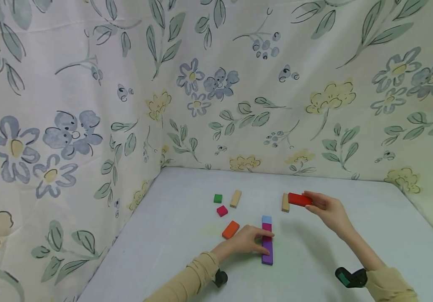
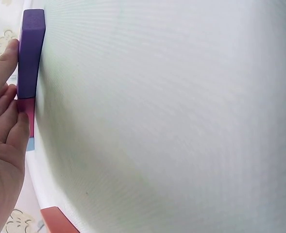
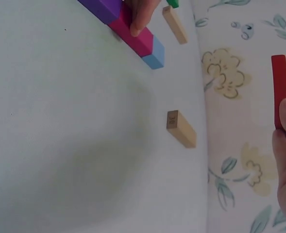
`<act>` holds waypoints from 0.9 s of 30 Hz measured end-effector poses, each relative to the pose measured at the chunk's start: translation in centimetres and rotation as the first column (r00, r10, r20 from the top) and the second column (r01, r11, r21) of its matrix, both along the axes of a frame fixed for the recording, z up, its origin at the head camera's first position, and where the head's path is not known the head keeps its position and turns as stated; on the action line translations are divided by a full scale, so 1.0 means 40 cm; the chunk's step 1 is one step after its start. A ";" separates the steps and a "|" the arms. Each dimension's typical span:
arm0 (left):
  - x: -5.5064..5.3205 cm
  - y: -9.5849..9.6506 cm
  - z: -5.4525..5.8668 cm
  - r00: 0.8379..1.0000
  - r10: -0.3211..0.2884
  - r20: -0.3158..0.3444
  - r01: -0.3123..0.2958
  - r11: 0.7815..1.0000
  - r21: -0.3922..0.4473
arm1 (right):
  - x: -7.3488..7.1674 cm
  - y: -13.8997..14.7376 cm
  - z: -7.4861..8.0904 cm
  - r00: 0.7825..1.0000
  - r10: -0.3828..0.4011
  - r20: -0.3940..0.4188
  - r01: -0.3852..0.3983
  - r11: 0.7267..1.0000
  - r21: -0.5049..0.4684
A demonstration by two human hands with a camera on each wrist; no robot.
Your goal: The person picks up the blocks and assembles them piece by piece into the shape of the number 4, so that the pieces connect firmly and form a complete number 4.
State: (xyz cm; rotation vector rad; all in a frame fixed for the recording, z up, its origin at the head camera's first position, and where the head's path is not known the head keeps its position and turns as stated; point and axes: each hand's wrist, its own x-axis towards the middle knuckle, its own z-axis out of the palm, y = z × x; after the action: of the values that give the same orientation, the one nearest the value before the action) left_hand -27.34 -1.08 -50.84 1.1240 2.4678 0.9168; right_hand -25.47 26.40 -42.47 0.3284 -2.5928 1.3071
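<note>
your left hand: thumb and fingers apart, touching the purple block and, beyond it, pink block; light blue block ends the line. orange block just left. your right hand pinches the red block above the table.

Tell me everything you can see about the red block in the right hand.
The red block is a plain oblong bar with a smooth, painted-looking surface. The right hand pinches one end; the free end points left in the head view. It appears raised above the white table, touching no other block.
</note>
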 end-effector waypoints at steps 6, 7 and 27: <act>-0.001 0.001 -0.002 1.000 0.000 -0.001 0.000 1.000 -0.006 | -0.013 -0.010 -0.013 1.000 -0.005 0.018 0.005 1.000 0.007; -0.001 0.001 -0.002 1.000 0.000 -0.005 0.000 1.000 -0.008 | -0.015 -0.012 -0.015 1.000 -0.005 0.024 0.005 1.000 0.006; 0.002 0.003 -0.001 1.000 0.014 -0.017 -0.014 0.999 -0.030 | -0.039 -0.041 -0.085 0.994 -0.004 0.107 0.006 1.000 -0.012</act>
State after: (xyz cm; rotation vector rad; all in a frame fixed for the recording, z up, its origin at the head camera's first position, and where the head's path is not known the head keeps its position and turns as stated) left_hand -27.27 -0.96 -50.87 1.1106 2.4973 0.8746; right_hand -27.04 24.77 -45.89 0.2564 -2.6699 1.3742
